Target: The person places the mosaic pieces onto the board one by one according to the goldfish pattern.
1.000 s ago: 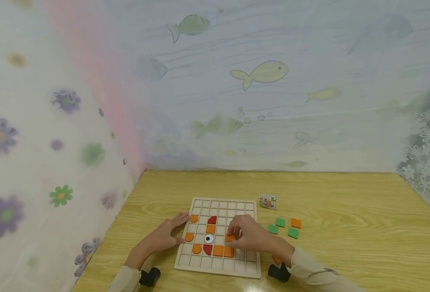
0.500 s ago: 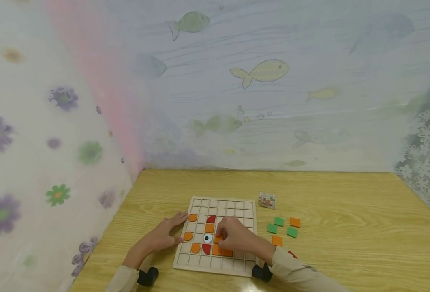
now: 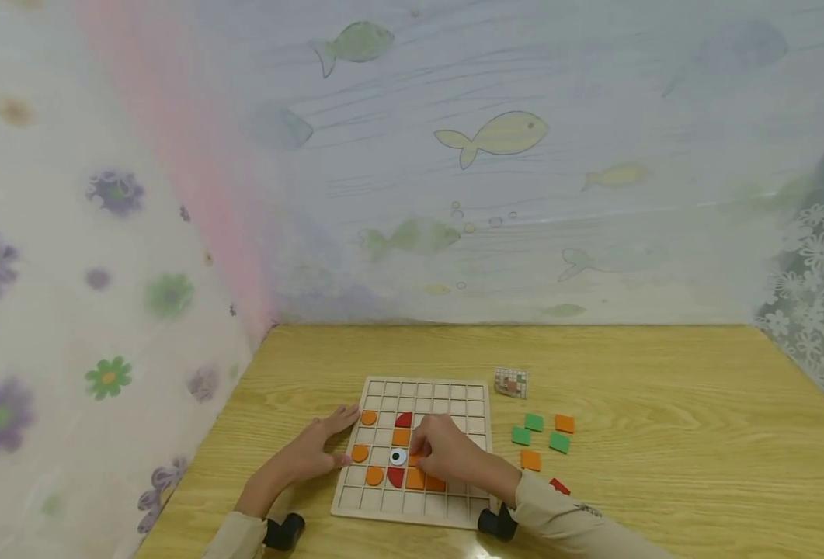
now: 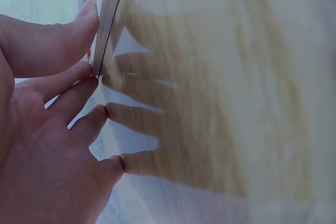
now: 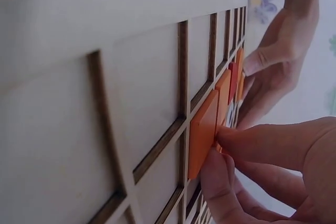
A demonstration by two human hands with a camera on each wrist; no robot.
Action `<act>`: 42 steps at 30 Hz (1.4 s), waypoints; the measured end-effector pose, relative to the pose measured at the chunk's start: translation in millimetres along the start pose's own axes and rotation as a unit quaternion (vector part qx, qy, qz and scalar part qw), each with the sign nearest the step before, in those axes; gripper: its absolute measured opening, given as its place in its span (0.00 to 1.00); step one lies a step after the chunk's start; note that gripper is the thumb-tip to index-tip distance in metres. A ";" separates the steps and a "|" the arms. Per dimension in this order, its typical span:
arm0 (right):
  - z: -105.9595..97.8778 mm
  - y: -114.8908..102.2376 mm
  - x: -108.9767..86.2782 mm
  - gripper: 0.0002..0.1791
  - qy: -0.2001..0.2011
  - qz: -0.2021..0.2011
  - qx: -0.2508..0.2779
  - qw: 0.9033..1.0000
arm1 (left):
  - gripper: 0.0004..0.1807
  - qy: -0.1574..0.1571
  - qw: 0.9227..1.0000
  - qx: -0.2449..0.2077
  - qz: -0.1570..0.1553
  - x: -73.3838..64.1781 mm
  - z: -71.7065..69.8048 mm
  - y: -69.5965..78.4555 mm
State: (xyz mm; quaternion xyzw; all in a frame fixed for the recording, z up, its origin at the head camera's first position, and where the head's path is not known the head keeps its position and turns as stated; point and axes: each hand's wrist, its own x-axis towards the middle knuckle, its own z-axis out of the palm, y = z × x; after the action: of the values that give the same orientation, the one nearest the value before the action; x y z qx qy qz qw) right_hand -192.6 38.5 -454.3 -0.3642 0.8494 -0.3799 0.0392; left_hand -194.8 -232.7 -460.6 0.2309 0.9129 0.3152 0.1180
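A wooden grid board (image 3: pixel 453 512) lies on the table. My left hand (image 3: pixel 314 450) touches the board's left edge with straight fingers and thumb; in the left wrist view the thumb (image 4: pixel 79 32) lies along the rim. My right hand (image 3: pixel 446 450) is over the middle of the board, its thumb and fingers pinching an orange square tile (image 3: pixel 414 461) just right of the round eye tile (image 3: pixel 398 456). That square is partly hidden by the fingers. Below it sit two more orange squares (image 3: pixel 415 478) and a red quarter-round tile (image 3: pixel 395 477). Another red quarter-round (image 3: pixel 404 420) tops an orange square (image 3: pixel 401 438).
Three orange discs (image 3: pixel 359 453) sit in the board's left columns. Right of the board lie green squares (image 3: pixel 533 423), orange squares (image 3: pixel 530 460) and a red piece (image 3: pixel 559 487) near the sleeve. A small picture card (image 3: pixel 511 382) lies behind them. Walls border the table (image 3: pixel 663 404).
My right hand has moved left across the board with the orange square, coming beside the eye tile. An orange square and a red piece on the table are now uncovered. My left hand stays put.
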 end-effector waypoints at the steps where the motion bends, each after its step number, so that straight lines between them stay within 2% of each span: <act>1: -0.2 -0.4 -0.1 0.05 -0.001 0.002 -0.003 1.000 | 0.39 0.001 1.000 0.000 0.000 0.2 0.5 0.1; 12: -12.4 -1.2 -9.2 0.03 -0.021 -0.006 0.018 1.000 | 0.39 0.004 1.000 0.004 0.001 1.9 0.3 0.8; 17: -21.6 3.1 -17.2 0.05 -0.022 -0.012 0.006 1.000 | 0.39 0.004 1.000 0.002 -0.003 1.6 0.5 1.3; 25: -39.7 11.1 -32.3 0.05 -0.010 0.000 -0.023 1.000 | 0.39 0.003 1.000 0.003 -0.009 1.1 1.8 -1.1; 31: -56.4 18.0 -47.4 0.06 -0.015 0.013 -0.001 1.000 | 0.39 0.005 1.000 -0.001 -0.007 0.5 1.5 -2.9; 37: -69.0 24.7 -61.6 0.05 0.006 -0.003 -0.008 1.000 | 0.39 0.009 1.000 -0.003 -0.007 -0.5 0.8 -1.5; 42: -77.2 33.6 -73.4 0.05 0.023 0.011 -0.017 1.000 | 0.39 0.009 1.000 -0.002 -0.006 -0.5 1.9 -2.3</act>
State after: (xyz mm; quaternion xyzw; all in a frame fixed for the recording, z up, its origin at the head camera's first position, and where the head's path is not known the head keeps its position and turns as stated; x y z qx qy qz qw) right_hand -185.2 148.7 -437.8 -0.3468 0.8603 -0.3733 0.0170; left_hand -194.5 -233.6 -463.5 0.2226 0.9146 0.3182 0.1125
